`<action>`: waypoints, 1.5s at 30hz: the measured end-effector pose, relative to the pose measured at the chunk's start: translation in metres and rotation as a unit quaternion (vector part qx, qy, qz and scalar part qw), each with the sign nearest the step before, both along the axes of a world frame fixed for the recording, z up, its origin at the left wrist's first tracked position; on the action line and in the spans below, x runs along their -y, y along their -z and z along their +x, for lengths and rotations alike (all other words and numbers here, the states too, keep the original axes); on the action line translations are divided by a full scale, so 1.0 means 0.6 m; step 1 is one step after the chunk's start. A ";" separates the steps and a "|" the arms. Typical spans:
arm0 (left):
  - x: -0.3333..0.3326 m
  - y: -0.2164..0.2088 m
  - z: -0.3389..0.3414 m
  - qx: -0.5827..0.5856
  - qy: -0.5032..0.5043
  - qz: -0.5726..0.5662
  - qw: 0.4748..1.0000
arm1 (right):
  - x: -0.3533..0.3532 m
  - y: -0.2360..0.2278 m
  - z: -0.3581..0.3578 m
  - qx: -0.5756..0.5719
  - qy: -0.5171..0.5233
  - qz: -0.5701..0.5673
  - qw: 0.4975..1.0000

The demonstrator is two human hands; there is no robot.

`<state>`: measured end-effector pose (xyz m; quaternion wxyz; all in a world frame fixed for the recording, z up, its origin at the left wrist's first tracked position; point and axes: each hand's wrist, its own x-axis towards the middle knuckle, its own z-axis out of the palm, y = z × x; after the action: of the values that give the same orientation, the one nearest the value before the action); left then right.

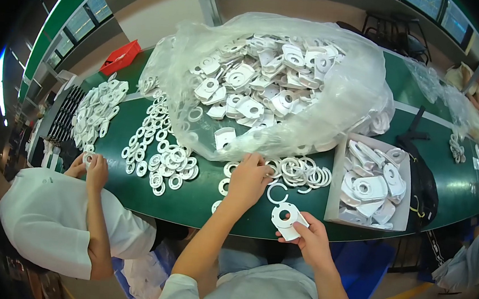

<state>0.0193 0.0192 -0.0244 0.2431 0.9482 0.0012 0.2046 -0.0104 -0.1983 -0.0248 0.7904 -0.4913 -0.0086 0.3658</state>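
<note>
My right hand [312,239] holds a flat white plastic part [287,222] near the table's front edge, thumb on top. The part has a large round hole at one end. My left hand [250,179] is at the table, fingers curled down beside a pile of white rings [306,172]; whatever lies between its fingertips is hidden. A thin white ring [276,193] lies between my two hands, just above the part. More rings [224,186] rest left of my left hand, partly covered by my wrist.
A large clear plastic bag [351,111] full of white parts [249,107] spreads behind my hands. A box [336,186] of similar parts stands right. Ring piles [173,163] lie left, near a co-worker's hands [96,170]. A red tray [121,58] sits at far left.
</note>
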 end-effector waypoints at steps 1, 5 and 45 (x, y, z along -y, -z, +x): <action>-0.001 -0.005 0.004 -0.036 0.015 -0.055 0.998 | 0.002 0.005 0.001 -0.003 -0.002 0.006 1.000; -0.018 -0.022 0.015 -0.066 0.010 -0.192 0.979 | 0.001 0.013 0.002 -0.024 0.011 0.029 0.999; 0.066 -0.009 -0.167 -0.013 -0.093 -0.583 0.807 | -0.063 0.025 -0.016 0.686 0.117 -0.226 0.682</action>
<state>-0.0808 -0.0204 -0.0193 0.7301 0.6257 0.2121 0.1746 -0.0197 -0.1607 -0.0398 0.4650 -0.7652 -0.4080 -0.1782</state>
